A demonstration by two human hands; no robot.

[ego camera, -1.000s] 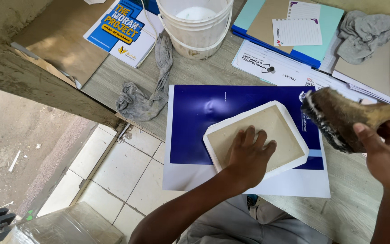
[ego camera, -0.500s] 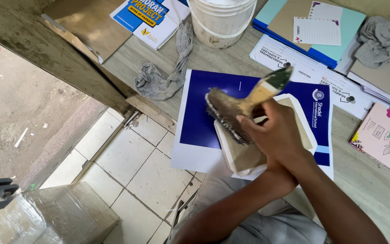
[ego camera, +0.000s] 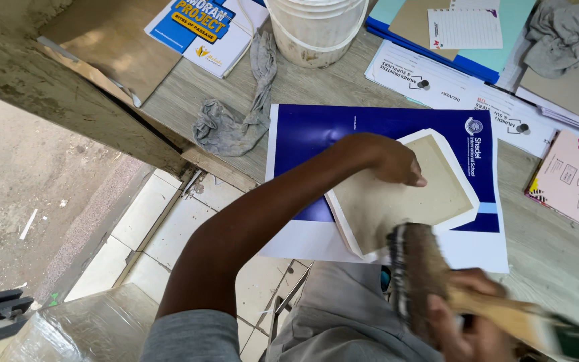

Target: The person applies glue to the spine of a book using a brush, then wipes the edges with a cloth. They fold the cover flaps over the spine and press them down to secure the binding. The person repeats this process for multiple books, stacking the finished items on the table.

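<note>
A beige board [ego camera: 430, 194] with white folded edges lies on a dark blue printed sheet [ego camera: 330, 134] near the table's front edge. My left hand [ego camera: 387, 157] rests palm down on the board's far left corner and holds it flat. My right hand [ego camera: 467, 332], blurred at the bottom of the view, grips the wooden handle of a wide, dirty brush [ego camera: 418, 281]. The bristles hover at the board's near edge, over my lap.
A white bucket [ego camera: 316, 33] stands behind the sheet, with a grey rag [ego camera: 236, 121] to its left. A blue and white book [ego camera: 206, 23] lies at the far left. Printed papers [ego camera: 450, 87], a floral notebook [ego camera: 577, 181] and another rag [ego camera: 561, 33] lie to the right. Tiled floor [ego camera: 142, 228] drops below the table's left edge.
The brush, held over the board half a second ago, has come back toward me past the board's near edge. My left hand is pressing on the board again.
</note>
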